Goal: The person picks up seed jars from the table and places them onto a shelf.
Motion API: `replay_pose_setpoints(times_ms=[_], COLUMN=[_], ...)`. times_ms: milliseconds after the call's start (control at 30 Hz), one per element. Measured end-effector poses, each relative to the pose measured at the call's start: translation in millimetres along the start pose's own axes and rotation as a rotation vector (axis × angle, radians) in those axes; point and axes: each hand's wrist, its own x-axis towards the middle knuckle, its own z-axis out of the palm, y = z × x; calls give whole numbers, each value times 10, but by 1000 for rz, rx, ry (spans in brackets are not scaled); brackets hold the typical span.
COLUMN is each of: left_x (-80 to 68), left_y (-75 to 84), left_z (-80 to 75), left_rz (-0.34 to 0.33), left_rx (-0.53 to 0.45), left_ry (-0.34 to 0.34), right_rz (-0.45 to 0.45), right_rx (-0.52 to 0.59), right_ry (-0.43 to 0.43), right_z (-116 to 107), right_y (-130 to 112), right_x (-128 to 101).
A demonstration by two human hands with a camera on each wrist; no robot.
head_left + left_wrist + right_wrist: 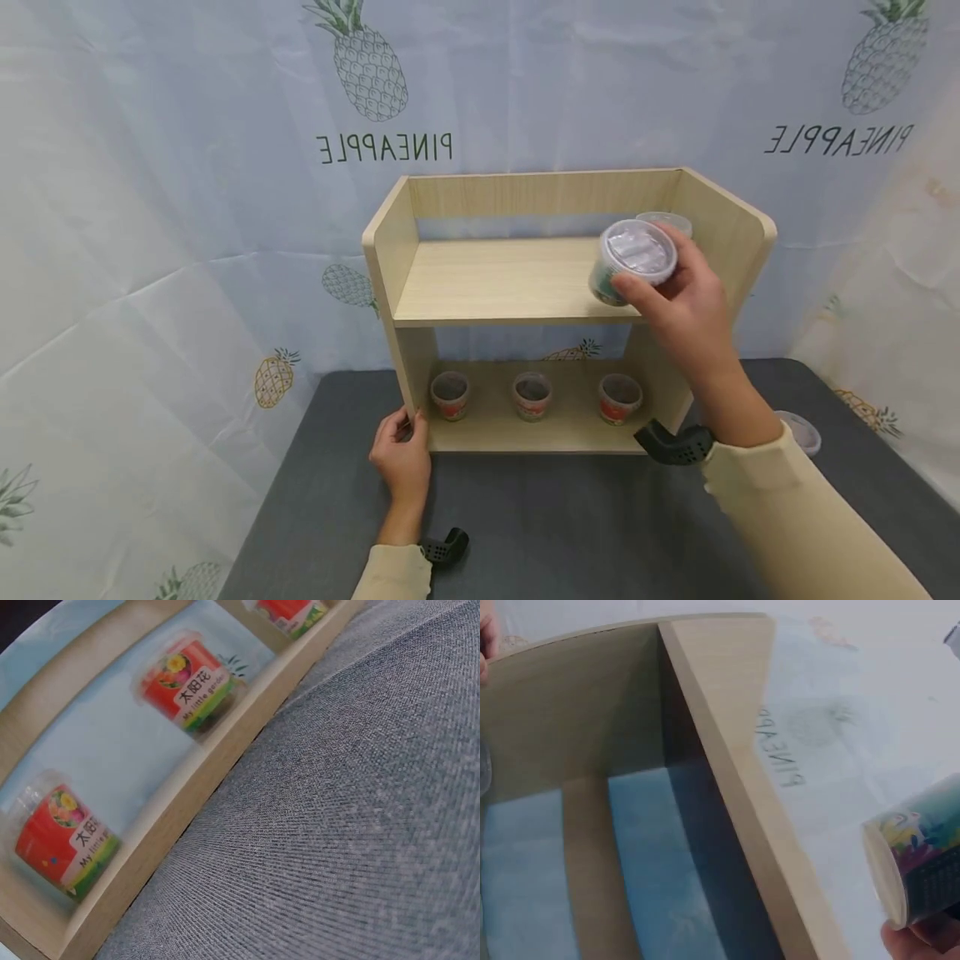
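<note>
My right hand (pixel 686 300) holds a lidded plastic cup (pixel 637 250) by its sides, tilted in front of the upper shelf's right part. In the right wrist view this cup (pixel 922 855) shows a teal and dark label with a colourful picture. Behind it, another clear cup (pixel 667 222) stands on the upper shelf, mostly hidden. At the lower left corner my left hand (pixel 402 454) grips the side panel of the wooden shelf (pixel 487 279), thumb on the inner side. Three red-labelled cups (pixel 532 396) stand apart in a row on the lower board.
The two-tier shelf stands on a dark grey table (pixel 540 517). To its right lies a clear round lid or container (pixel 798 432), partly hidden by the right sleeve. A pineapple-print cloth (pixel 225 167) hangs behind and at the sides.
</note>
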Motion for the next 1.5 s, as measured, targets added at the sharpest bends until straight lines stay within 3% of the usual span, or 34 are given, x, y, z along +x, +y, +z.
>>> replay_pose_setpoints(times_ms=[300, 433, 600, 933, 1500], left_x=[-59, -84, -64, 31, 17], left_y=[16, 27, 43, 61, 46], left_z=[-4, -9, -9, 25, 38], left_rz=[-9, -24, -25, -14, -14], left_rx=[4, 10, 2, -1, 3], left_ry=[-2, -3, -5, -2, -4], right_rz=[318, 414, 503, 494, 463], right_rx=[-163, -237, -249, -261, -337], right_ry=[-235, -316, -392, -402, -408], right_z=[391, 508, 598, 697, 709], right_y=[226, 320, 354, 367, 447], right_x=[514, 660, 761, 883, 906])
